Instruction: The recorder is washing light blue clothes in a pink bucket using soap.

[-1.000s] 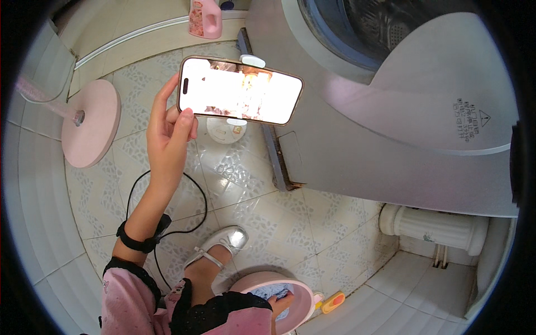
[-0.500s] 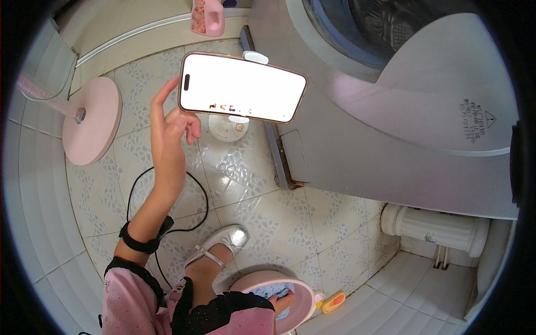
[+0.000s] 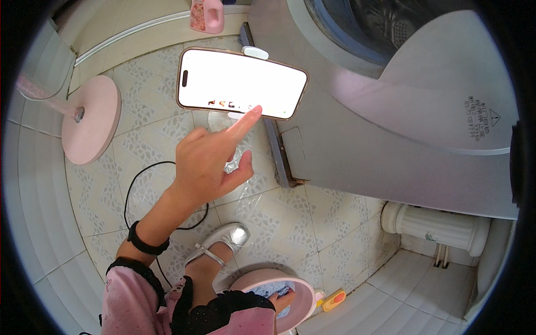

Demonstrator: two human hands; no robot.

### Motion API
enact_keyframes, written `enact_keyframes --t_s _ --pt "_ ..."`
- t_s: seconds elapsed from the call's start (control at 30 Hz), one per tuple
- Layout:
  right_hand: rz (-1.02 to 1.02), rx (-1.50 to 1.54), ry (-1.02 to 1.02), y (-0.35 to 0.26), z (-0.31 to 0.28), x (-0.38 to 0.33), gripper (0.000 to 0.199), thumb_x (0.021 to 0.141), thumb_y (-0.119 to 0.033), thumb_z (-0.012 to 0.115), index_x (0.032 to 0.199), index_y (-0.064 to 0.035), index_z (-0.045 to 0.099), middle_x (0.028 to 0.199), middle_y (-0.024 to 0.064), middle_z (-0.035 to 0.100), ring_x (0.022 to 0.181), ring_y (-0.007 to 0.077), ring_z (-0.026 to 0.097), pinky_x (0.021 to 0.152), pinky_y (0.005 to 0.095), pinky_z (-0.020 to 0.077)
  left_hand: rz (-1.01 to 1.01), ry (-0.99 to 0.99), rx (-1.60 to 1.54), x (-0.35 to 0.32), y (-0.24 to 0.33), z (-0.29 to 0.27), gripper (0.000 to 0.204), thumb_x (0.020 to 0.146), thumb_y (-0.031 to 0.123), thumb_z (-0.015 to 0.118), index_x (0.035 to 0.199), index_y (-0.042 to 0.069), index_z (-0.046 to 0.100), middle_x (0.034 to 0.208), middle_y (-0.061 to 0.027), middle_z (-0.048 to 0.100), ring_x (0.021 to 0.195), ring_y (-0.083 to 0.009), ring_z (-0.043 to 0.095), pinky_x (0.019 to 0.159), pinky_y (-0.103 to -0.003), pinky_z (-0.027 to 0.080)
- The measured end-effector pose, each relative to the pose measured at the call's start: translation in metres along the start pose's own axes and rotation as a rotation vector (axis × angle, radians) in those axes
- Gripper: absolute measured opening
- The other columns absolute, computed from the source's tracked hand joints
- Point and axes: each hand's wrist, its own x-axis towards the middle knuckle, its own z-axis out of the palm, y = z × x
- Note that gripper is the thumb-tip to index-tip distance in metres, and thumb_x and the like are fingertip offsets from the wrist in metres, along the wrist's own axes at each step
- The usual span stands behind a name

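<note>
My left hand [image 3: 209,159] reaches across the middle of the view with its index finger stretched out. That fingertip is at the lower edge of a bright phone screen [image 3: 234,84]. Its thumb stands apart, the other fingers are curled, and it holds nothing. White clamps grip the phone sideways above a round white base [image 3: 220,120], partly hidden behind my hand. My right hand [image 3: 282,302] is down in a pink basin [image 3: 306,290], closed on a light blue cloth [image 3: 267,288]; part of the hand is hidden by the sleeve and basin.
A grey washing machine [image 3: 357,151] with its round door open fills the right. A pink detergent bottle [image 3: 206,15] stands at the back. Left is a pink round stand base [image 3: 92,120]. A black cable [image 3: 129,190] loops on the tiled floor. A yellow-orange brush [image 3: 334,300] lies beside the basin.
My left hand has moved right and nearer, from the phone's left end to the lower edge of its screen. My right hand stays in the basin.
</note>
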Motion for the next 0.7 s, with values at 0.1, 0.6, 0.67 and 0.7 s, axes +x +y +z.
enact_keyframes --t_s 0.1,0.6,0.67,0.7 --pt "0.013 -0.01 0.009 0.004 0.002 -0.001 0.047 0.058 -0.005 0.054 0.102 0.0072 0.043 0.097 0.0225 0.044 0.097 0.0404 0.042 0.089 0.0466 0.0305 0.039 0.026 0.036 0.001 -0.002 0.006 0.058 0.063 0.005 0.06 0.121 0.011 0.054 0.054 0.0012 0.046 0.043 -0.0134 0.04 0.047 -0.027 0.028" --pt "-0.098 -0.016 0.083 0.009 0.006 0.002 0.043 0.057 -0.004 0.05 0.099 0.0055 0.044 0.09 0.0227 0.044 0.089 0.0401 0.044 0.083 0.0451 0.0343 -0.052 -0.225 0.175 0.027 0.028 0.023 0.069 0.069 0.015 0.061 0.135 0.017 0.038 0.045 -0.0016 0.046 0.033 -0.0158 0.042 0.039 -0.028 0.037" --pt "-0.095 -0.015 0.083 0.009 0.005 0.001 0.043 0.057 -0.005 0.05 0.099 0.0056 0.044 0.09 0.0228 0.044 0.089 0.0402 0.044 0.083 0.0451 0.0345 -0.064 -0.21 0.159 0.026 0.025 0.026 0.069 0.07 0.017 0.06 0.135 0.016 0.037 0.045 -0.0015 0.045 0.034 -0.0167 0.042 0.038 -0.029 0.036" --pt "-0.094 -0.011 0.081 0.008 0.005 0.001 0.043 0.058 -0.005 0.05 0.099 0.0058 0.044 0.09 0.0229 0.044 0.089 0.0402 0.044 0.082 0.0451 0.0346 -0.078 -0.194 0.146 0.025 0.023 0.025 0.069 0.071 0.019 0.06 0.135 0.016 0.037 0.044 -0.0014 0.044 0.034 -0.0176 0.042 0.037 -0.031 0.036"
